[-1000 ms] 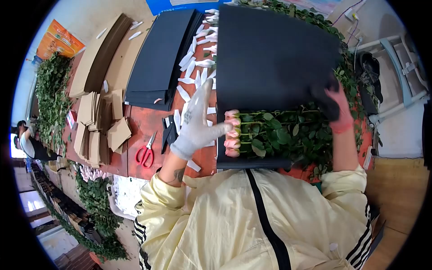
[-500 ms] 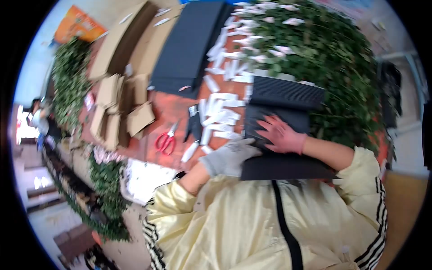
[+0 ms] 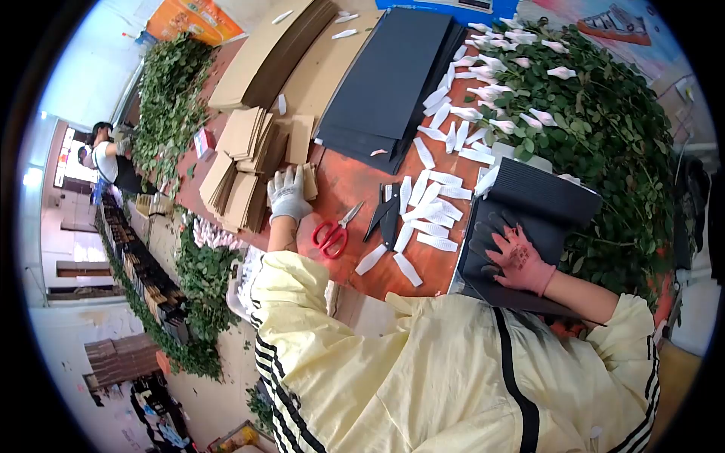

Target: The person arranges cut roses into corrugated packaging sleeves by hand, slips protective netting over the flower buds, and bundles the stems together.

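My left hand (image 3: 289, 196), in a grey-white glove, reaches to the small cardboard pieces (image 3: 245, 200) at the left; its fingers rest at their near edge, and whether it grips one is unclear. My right hand (image 3: 517, 257), in a pink glove with dark fingertips, lies spread on the folded black sheet (image 3: 540, 192). No roses show inside the folded sheet. Between my hands lie red-handled scissors (image 3: 332, 235), a black tool (image 3: 387, 215) and several white sleeves (image 3: 429, 211).
Tall cardboard stacks (image 3: 268, 53) and black sheets (image 3: 389, 75) stand toward the back. White-wrapped roses with leafy stems (image 3: 596, 113) cover the right side. Another person (image 3: 113, 162) is at the far left.
The black sheet has been folded over the pink roses. My left hand has moved from the sheet to the cardboard pieces, while my right hand stays on the sheet. The view has shifted left.
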Tool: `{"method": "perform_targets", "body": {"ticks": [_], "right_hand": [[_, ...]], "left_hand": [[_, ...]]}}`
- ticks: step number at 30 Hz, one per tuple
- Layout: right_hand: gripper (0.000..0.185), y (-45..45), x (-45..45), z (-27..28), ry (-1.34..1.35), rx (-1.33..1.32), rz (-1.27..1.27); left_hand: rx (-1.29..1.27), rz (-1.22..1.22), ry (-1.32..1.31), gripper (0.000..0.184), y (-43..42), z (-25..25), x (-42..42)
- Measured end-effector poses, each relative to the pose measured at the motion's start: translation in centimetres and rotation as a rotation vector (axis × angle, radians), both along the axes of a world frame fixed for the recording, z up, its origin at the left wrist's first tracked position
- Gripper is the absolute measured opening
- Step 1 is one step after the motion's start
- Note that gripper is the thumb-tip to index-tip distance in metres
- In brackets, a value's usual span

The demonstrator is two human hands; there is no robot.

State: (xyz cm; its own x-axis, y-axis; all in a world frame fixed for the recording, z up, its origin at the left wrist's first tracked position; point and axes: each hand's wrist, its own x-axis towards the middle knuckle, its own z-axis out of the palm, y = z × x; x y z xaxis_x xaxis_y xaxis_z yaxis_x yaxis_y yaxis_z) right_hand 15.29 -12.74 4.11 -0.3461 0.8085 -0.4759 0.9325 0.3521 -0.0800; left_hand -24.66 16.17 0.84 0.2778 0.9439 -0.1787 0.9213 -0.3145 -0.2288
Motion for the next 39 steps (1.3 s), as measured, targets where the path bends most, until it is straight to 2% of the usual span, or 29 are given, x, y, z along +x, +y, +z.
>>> {"method": "perform_targets", "body": {"ticks": [3, 5, 6, 9, 11, 13, 15, 17, 19, 20, 21, 22, 23, 24, 25, 26, 27, 28, 29, 30, 32, 33, 34, 35, 36, 37, 39], "right_hand": [[0.057, 0.0, 0.1, 0.1, -0.006, 0.000, 0.026], [0.058, -0.1, 0.3, -0.2, 0.004, 0.019, 0.013], [0.058, -0.2, 0.3, -0.2, 0.012, 0.023, 0.018], [0.058, -0.1, 0.1, 0.0, 0.015, 0.033, 0.029], [0.057, -0.1, 0.1, 0.0, 0.002, 0.037, 0.032], [0.057, -0.3, 0.4, -0.3, 0.029, 0.054, 0.031], [0.057, -0.3, 0.2, -0.1, 0.022, 0.037, 0.034], [0.058, 0.0, 0.2, 0.1, 0.002, 0.027, 0.018], [0.064, 0.0, 0.1, -0.2, -0.032, 0.018, 0.043], [0.070, -0.1, 0.2, -0.5, -0.013, 0.030, 0.035], [0.070, -0.1, 0.4, -1.0, -0.038, 0.021, 0.007], [0.071, -0.3, 0.5, -1.4, 0.067, 0.070, -0.042], [0.072, -0.7, 0.9, -1.7, 0.170, 0.122, -0.087], [0.072, -0.9, 1.3, -1.7, 0.147, 0.115, -0.112], [0.074, -0.9, 1.8, -1.6, 0.430, 0.127, -0.225], [0.078, -0.8, 2.6, -1.8, 0.716, 0.149, -0.330], [0.078, -0.6, 4.0, -3.7, 0.705, 0.160, -0.341], [0.082, -0.2, 5.7, -6.7, 0.886, 0.004, -0.406], [0.083, 0.2, 6.4, -5.6, 1.023, -0.100, -0.424], [0.085, 0.6, 7.0, -4.3, 1.154, -0.212, -0.447], [0.081, 0.8, 6.6, -1.7, 1.084, -0.251, -0.510], [0.077, 1.2, 6.8, -1.0, 1.000, -0.292, -0.561], [0.070, 1.1, 6.0, -2.6, 1.040, -0.154, -0.633], [0.070, 0.9, 7.0, -3.5, 1.041, -0.135, -0.625], [0.063, 0.7, 7.0, -1.4, 0.981, -0.093, -0.674], [0.057, 0.2, 6.9, 0.8, 0.922, -0.058, -0.726], [0.053, -1.3, 7.6, 4.3, 0.933, 0.062, -0.812]], "left_hand": [[0.030, -0.112, -0.014, 0.093, 1.0, 0.1, -1.3], [-0.022, -0.099, 0.016, 0.096, 0.6, 1.9, -0.9], [-0.024, -0.108, 0.019, 0.103, 0.7, 2.3, -1.0], [0.009, -0.134, 0.022, 0.105, 0.8, 3.2, -1.8], [0.058, -0.165, -0.003, 0.106, 1.0, 3.8, -2.4], [0.088, -0.083, 0.046, 0.107, 0.8, 6.3, -1.4], [0.259, -0.112, -0.039, 0.105, 0.5, 7.0, -1.1], [0.277, -0.097, -0.327, 0.105, -1.0, 9.9, 2.5], [0.090, -0.246, -1.064, 0.104, -4.1, 11.0, 7.1], [-0.127, -0.302, -1.399, 0.099, -6.2, 11.4, 9.5], [-0.464, -0.300, -1.740, 0.090, -8.4, 10.7, 11.4], [-0.837, -0.180, -1.900, 0.076, -10.9, 9.3, 12.7], [-0.905, -0.143, -1.829, 0.066, -12.5, 8.6, 15.1], [-0.971, -0.108, -1.753, 0.055, -14.2, 7.8, 17.4], [-1.034, -0.077, -1.674, 0.046, -15.8, 7.1, 19.8], [-1.027, -0.205, -1.486, 0.040, -16.9, 5.3, 21.2], [-1.135, -0.306, -1.368, 0.038, -18.1, 5.4, 22.0], [-1.276, -0.327, -1.415, 0.038, -18.9, 5.1, 22.6], [-1.421, -0.341, -1.451, 0.039, -19.5, 4.4, 22.9], [-1.427, -0.351, -1.437, 0.039, -19.6, 3.5, 22.9], [-1.477, 0.055, -1.325, 0.043, -19.7, 1.9, 22.8], [-1.465, 0.036, -1.320, 0.043, -20.0, 1.9, 22.7], [-1.325, -0.142, -1.255, 0.043, -20.5, 2.1, 22.6], [-1.182, -0.306, -1.184, 0.044, -20.6, 2.3, 22.6], [-1.390, -0.267, -1.014, 0.052, -20.3, 2.5, 22.5], [-1.385, -0.270, -1.011, 0.052, -20.2, 3.2, 22.5], [-1.496, -0.691, -0.921, 0.064, -20.0, 5.4, 22.8]]}}
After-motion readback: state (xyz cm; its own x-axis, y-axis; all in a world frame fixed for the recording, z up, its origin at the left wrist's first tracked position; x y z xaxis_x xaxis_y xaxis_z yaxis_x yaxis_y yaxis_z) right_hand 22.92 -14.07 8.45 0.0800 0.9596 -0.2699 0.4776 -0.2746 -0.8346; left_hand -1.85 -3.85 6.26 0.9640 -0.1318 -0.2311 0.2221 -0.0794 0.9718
